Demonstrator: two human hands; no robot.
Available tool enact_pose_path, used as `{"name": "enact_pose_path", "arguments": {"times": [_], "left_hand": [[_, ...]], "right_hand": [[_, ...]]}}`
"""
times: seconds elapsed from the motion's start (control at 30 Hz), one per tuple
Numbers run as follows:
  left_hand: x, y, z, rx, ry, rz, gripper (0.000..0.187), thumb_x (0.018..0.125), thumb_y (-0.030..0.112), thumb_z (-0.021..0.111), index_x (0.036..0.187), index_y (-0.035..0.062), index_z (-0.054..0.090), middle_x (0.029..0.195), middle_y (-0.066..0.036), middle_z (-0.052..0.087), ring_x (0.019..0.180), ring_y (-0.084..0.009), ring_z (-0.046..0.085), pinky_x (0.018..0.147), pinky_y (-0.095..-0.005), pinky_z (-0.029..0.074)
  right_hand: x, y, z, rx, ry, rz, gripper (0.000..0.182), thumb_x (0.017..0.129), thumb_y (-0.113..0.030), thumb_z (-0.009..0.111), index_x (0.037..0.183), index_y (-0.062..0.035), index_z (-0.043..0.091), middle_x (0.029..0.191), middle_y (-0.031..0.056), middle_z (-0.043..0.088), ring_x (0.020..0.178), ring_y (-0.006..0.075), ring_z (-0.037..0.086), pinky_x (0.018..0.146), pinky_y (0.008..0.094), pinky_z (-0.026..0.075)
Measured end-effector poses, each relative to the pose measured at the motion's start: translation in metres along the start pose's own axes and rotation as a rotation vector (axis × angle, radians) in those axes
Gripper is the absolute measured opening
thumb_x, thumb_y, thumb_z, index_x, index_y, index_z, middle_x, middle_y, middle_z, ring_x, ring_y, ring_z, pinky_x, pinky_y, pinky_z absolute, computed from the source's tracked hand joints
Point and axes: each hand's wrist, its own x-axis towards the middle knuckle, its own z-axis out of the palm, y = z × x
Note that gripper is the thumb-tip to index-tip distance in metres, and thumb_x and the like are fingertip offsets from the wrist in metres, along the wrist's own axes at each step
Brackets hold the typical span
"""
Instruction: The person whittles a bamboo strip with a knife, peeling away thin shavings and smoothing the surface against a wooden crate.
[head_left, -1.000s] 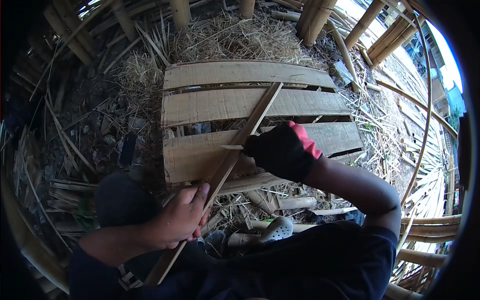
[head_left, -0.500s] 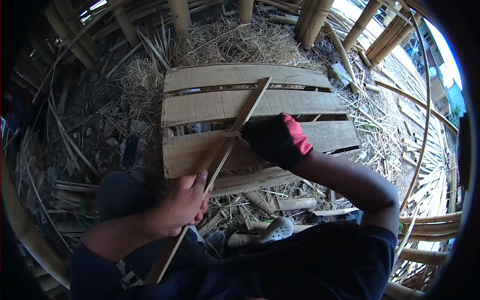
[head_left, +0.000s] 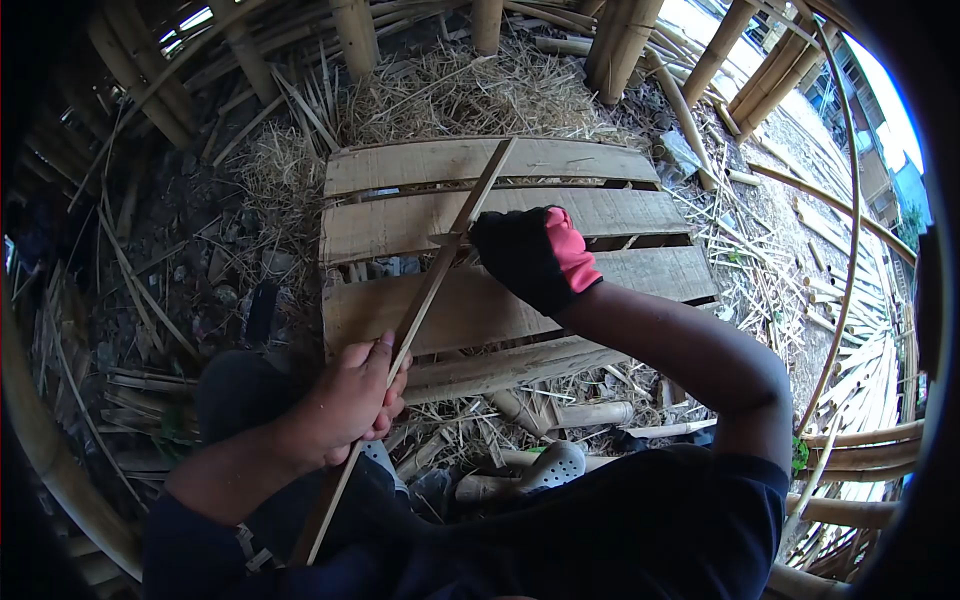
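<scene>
A long, narrow bamboo strip [head_left: 434,282] slants from my lap up over a low slatted wooden bench [head_left: 590,212]. My bare left hand [head_left: 352,402] is wrapped round its lower part, thumb along the top. My right hand [head_left: 535,258], in a black and red glove, is closed beside the strip's upper part. From that fist a short knife blade [head_left: 441,240] sticks out to the left, lying across the strip. The glove hides the knife's handle.
Bamboo posts [head_left: 625,45] stand beyond the bench, with a heap of dry shavings [head_left: 470,95] before them. Split bamboo pieces [head_left: 850,360] litter the ground at right. A grey clog [head_left: 553,467] on my foot is below the bench. A thin curved bamboo pole [head_left: 850,220] rises at right.
My right hand and the knife have moved up and left, farther along the strip. The strip's far end has swung left and away, and my left hand has shifted slightly left.
</scene>
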Motion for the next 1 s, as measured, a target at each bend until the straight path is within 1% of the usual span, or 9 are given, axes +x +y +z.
{"name": "enact_pose_path", "arguments": {"times": [0.1, 0.2, 0.4, 0.43, 0.53, 0.7, 0.8, 0.9, 1.0], "left_hand": [[-0.025, -0.010, 0.017, 0.203, -0.111, -0.085, 0.040, 0.108, 0.042, 0.029, 0.095, 0.0088, 0.045, 0.062, 0.002, 0.040, 0.042, -0.0034, 0.036, 0.033, -0.0189, 0.031], [-0.039, 0.006, 0.016, 0.256, -0.144, -0.027, 0.043, 0.108, 0.044, 0.028, 0.093, 0.0079, 0.045, 0.061, 0.002, 0.041, 0.041, -0.0046, 0.037, 0.033, -0.0203, 0.033], [-0.004, 0.001, -0.008, 0.178, 0.029, 0.051, 0.043, 0.108, 0.044, 0.028, 0.096, 0.0072, 0.048, 0.062, 0.001, 0.044, 0.042, -0.0039, 0.040, 0.034, -0.0193, 0.035], [-0.003, 0.000, -0.007, 0.185, 0.009, 0.046, 0.043, 0.108, 0.043, 0.028, 0.097, 0.0072, 0.048, 0.062, 0.001, 0.044, 0.042, -0.0040, 0.040, 0.034, -0.0194, 0.035], [-0.003, -0.002, -0.001, 0.222, -0.027, 0.021, 0.042, 0.108, 0.042, 0.029, 0.099, 0.0068, 0.049, 0.064, 0.000, 0.048, 0.042, -0.0048, 0.043, 0.034, -0.0197, 0.036], [-0.001, -0.004, -0.002, 0.199, -0.010, -0.017, 0.042, 0.108, 0.042, 0.029, 0.099, 0.0063, 0.049, 0.064, 0.000, 0.048, 0.042, -0.0050, 0.043, 0.034, -0.0197, 0.036], [-0.001, -0.004, -0.004, 0.198, -0.008, -0.001, 0.041, 0.108, 0.041, 0.029, 0.098, 0.0063, 0.049, 0.064, 0.000, 0.047, 0.042, -0.0053, 0.043, 0.034, -0.0199, 0.036], [-0.001, -0.005, -0.004, 0.191, -0.017, -0.011, 0.041, 0.108, 0.041, 0.029, 0.097, 0.0064, 0.049, 0.064, -0.001, 0.047, 0.043, -0.0056, 0.043, 0.034, -0.0202, 0.035], [-0.002, -0.005, -0.003, 0.178, -0.032, -0.023, 0.041, 0.109, 0.041, 0.029, 0.096, 0.0064, 0.048, 0.064, -0.001, 0.047, 0.042, -0.0056, 0.042, 0.034, -0.0206, 0.035]], "right_hand": [[-0.002, 0.076, 0.077, 0.197, -0.377, 0.350, 0.011, 0.081, -0.019, 0.064, 0.073, -0.0137, 0.070, 0.069, 0.0005, 0.065, 0.064, 0.0179, 0.065, 0.045, 0.0362, 0.040], [-0.043, 0.147, 0.142, -0.051, -0.485, 0.322, 0.022, 0.087, -0.024, 0.059, 0.079, -0.0150, 0.076, 0.083, 0.0061, 0.075, 0.071, 0.0249, 0.072, 0.058, 0.0409, 0.054], [-0.016, 0.119, 0.026, 0.244, -0.402, 0.412, 0.024, 0.097, -0.027, 0.049, 0.104, -0.0156, 0.068, 0.083, 0.0062, 0.072, 0.078, 0.0278, 0.072, 0.063, 0.0433, 0.055], [-0.023, 0.110, 0.029, 0.336, -0.143, 0.252, 0.025, 0.099, -0.029, 0.048, 0.101, -0.0143, 0.068, 0.083, 0.0063, 0.071, 0.076, 0.0287, 0.071, 0.063, 0.0437, 0.055], [0.000, 0.073, -0.033, 0.690, -0.179, 0.330, 0.018, 0.095, -0.029, 0.059, 0.105, -0.0179, 0.070, 0.077, 0.0081, 0.066, 0.067, 0.0310, 0.066, 0.057, 0.0428, 0.052], [0.008, 0.037, -0.061, 1.091, 0.008, 0.142, 0.019, 0.095, -0.018, 0.061, 0.112, -0.0112, 0.067, 0.091, 0.0093, 0.066, 0.080, 0.0246, 0.068, 0.070, 0.0349, 0.056], [0.017, 0.035, -0.065, 1.537, -0.326, 0.352, 0.022, 0.095, -0.025, 0.062, 0.109, -0.0093, 0.068, 0.086, 0.0125, 0.066, 0.078, 0.0272, 0.067, 0.074, 0.0370, 0.054], [0.015, 0.024, -0.046, 1.146, -0.081, 0.108, 0.025, 0.097, -0.028, 0.062, 0.110, -0.0072, 0.068, 0.086, 0.0117, 0.067, 0.077, 0.0248, 0.067, 0.072, 0.0363, 0.052], [0.019, 0.029, -0.061, 1.584, -0.426, 0.496, 0.028, 0.098, -0.030, 0.062, 0.110, -0.0049, 0.067, 0.083, 0.0095, 0.066, 0.075, 0.0174, 0.065, 0.070, 0.0326, 0.051]]}}
